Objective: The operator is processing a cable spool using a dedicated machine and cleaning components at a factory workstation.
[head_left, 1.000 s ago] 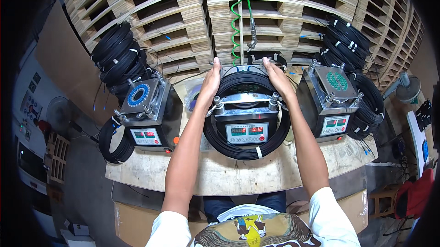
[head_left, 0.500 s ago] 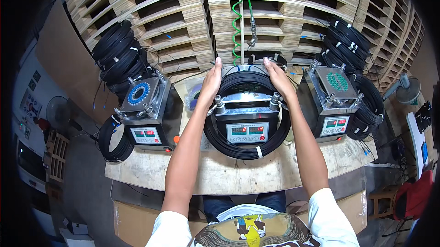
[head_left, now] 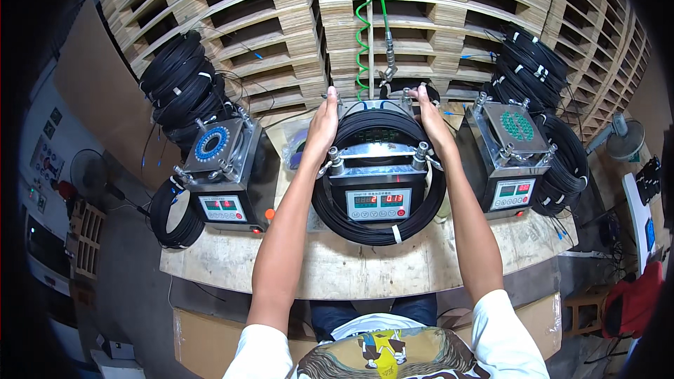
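A loop of black cable (head_left: 372, 237), tied with white tape, surrounds the middle machine (head_left: 380, 175) on the bench. My left hand (head_left: 324, 126) is at that machine's far left corner, its thumb pointing away from me and closed on a small metal clamp lever; the other fingers are mostly hidden. At the far right corner my right hand (head_left: 434, 125) pinches the matching lever beside a metal clamp post (head_left: 407, 101). Two nearer clamp posts, left (head_left: 336, 160) and right (head_left: 420, 155), stand between my forearms. Red digits glow on the front panel (head_left: 380, 205).
Similar machines stand left, with a blue ring of connectors (head_left: 211, 144), and right, with green connectors (head_left: 517, 126). Black cable coils are stacked behind the left one (head_left: 181, 80) and right one (head_left: 530, 70). A green air hose (head_left: 379, 0) hangs before wooden pallets (head_left: 267, 17).
My right hand has shifted slightly to the right, uncovering the far right clamp post. My left hand has barely moved, and the cable loop stays around the machine.
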Action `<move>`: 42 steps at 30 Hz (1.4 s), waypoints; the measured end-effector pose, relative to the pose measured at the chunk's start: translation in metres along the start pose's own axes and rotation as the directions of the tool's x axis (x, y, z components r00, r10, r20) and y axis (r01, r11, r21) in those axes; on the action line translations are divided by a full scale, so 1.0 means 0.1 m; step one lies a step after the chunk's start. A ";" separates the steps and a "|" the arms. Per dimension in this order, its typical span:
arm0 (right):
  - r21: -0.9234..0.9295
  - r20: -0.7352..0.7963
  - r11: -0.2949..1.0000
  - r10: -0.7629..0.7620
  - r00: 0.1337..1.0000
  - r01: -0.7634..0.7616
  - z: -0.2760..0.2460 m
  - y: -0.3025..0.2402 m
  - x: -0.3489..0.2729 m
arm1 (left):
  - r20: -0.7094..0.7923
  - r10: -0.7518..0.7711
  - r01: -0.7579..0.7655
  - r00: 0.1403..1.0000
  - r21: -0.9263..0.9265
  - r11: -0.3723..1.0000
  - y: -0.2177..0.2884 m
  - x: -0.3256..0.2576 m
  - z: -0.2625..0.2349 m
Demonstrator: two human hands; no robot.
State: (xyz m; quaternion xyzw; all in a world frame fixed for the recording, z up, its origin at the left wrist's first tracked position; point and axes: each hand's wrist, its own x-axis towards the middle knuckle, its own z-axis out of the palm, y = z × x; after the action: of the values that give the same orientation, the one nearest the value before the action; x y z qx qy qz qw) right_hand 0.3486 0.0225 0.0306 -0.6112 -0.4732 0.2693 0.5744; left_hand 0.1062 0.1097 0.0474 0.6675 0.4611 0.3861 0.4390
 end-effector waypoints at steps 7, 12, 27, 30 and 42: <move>-0.088 -0.051 0.995 0.038 0.998 -0.042 0.00 -0.01 -0.02 | 0.031 -0.007 0.008 1.000 -0.057 0.998 0.06 -0.05 0.00; -0.111 -0.011 0.993 0.034 0.999 -0.035 -0.02 -0.02 -0.01 | 0.049 -0.023 0.024 0.999 -0.015 1.000 0.12 -0.10 0.00; -0.100 0.032 0.995 0.011 0.999 -0.008 -0.02 -0.04 -0.04 | 0.057 0.008 -0.007 0.998 -0.029 1.000 0.03 -0.03 0.02; -0.145 -0.006 0.989 0.019 1.000 -0.020 0.00 -0.04 -0.04 | 0.072 0.001 0.000 0.997 -0.022 1.000 0.05 -0.05 0.00; -0.082 0.043 0.997 -0.009 0.999 0.013 -0.01 0.00 0.00 | 0.035 -0.003 0.002 0.999 0.027 1.000 -0.01 0.01 0.02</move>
State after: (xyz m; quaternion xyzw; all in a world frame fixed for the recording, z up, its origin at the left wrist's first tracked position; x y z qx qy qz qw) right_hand 0.3492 0.0217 0.0308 -0.6260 -0.4995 0.2593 0.5399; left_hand 0.1078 0.1101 0.0460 0.6794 0.4593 0.3674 0.4387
